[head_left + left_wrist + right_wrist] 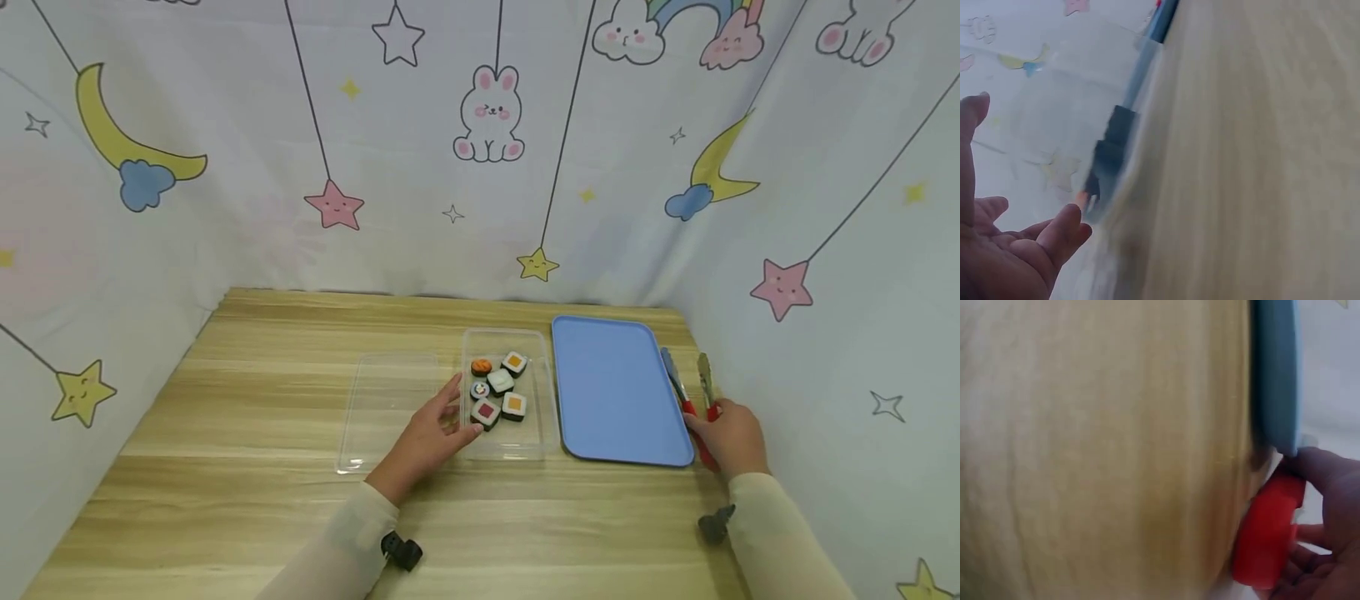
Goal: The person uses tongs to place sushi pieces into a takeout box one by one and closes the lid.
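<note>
A clear plastic box (531,433) stands mid-table with several sushi pieces (500,382) in it, white, orange and dark-sided. My left hand (429,433) is at the box's left wall, its fingers and thumb spread apart. In the left wrist view the left hand (1019,250) stands beside the see-through wall, fingers loosely bent. At the table's right side my right hand (731,437) grips a pair of tongs (701,446) with red handles, their arms spread apart and pointing away. The right wrist view shows the red handle (1266,531) against the right hand's fingers.
A blue tray (622,392) lies between the box and the tongs, close to both. Left of the box a clear plastic lid (390,400) lies flat on the wooden table (262,400). Printed white curtains (420,150) hang behind and at both sides.
</note>
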`<state>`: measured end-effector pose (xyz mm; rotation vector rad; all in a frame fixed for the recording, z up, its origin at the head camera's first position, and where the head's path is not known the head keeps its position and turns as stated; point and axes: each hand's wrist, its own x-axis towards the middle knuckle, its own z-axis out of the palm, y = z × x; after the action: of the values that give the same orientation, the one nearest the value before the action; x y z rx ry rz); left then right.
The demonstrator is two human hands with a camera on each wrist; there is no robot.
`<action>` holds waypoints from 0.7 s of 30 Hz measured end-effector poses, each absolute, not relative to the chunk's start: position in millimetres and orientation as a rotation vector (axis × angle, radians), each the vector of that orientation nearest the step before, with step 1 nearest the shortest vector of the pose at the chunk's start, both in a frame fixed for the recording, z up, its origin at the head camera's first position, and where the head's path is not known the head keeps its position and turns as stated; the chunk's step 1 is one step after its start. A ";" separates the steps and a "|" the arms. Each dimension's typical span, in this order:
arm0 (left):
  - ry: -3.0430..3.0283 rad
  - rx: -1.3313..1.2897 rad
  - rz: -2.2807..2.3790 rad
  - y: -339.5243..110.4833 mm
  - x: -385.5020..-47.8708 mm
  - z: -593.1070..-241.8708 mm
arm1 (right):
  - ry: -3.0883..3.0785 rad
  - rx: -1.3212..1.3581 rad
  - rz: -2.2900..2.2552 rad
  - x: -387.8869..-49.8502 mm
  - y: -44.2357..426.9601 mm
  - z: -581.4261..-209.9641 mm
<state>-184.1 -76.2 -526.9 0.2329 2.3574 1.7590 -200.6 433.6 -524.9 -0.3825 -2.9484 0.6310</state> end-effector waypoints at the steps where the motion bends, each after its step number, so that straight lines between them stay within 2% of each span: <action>1: 2.357 0.240 1.771 -81.3 -181.8 -525.2 | -2.961 -0.395 0.636 -199.8 433.5 -523.2; 5: 2.459 0.277 1.820 -113.8 -172.7 -515.9 | -2.933 -0.406 0.652 -193.4 421.7 -504.3; 8: 2.641 0.221 1.753 -144.7 -169.7 -505.3 | -2.811 -0.296 0.736 -187.9 385.2 -475.3; 14: 2.805 0.001 1.391 -180.9 -177.5 -492.3 | -2.691 0.158 1.189 -172.2 242.2 -432.1; 17: 2.764 -0.018 1.299 -183.2 -182.6 -495.9 | -2.753 0.306 1.556 -159.6 165.5 -429.9; 21: 2.759 -0.040 1.210 -179.3 -186.3 -501.2 | -2.803 0.347 1.974 -157.7 86.6 -442.5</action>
<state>-186.3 -179.3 -501.2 -0.0403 2.7586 1.2100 -157.7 86.6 -442.5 0.3466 -2.8027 1.9738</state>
